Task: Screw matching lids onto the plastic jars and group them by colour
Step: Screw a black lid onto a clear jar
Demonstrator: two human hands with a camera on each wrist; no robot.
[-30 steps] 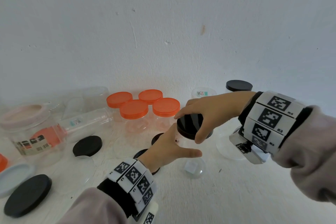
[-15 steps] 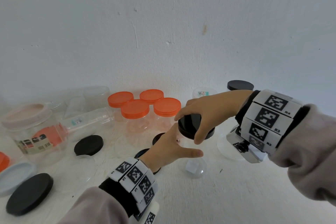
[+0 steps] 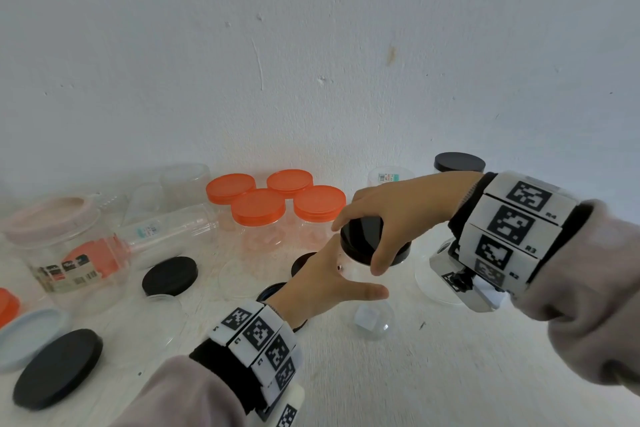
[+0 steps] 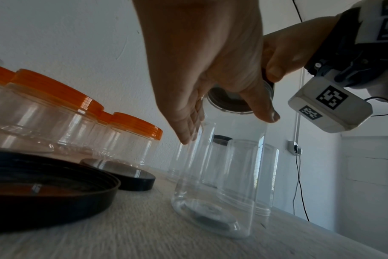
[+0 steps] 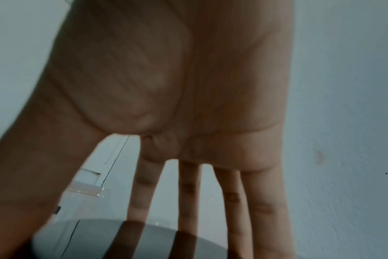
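Rough white-painted plaster wall (image 3: 311,45) with a small brown stain (image 3: 391,55), pale wood-grain tabletop (image 4: 144,233), white wall socket (image 4: 296,148) with thin black cable (image 4: 300,189) hanging below it

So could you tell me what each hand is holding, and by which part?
The right hand grips the black lid by its rim; the left hand holds the clear jar by its upper wall.
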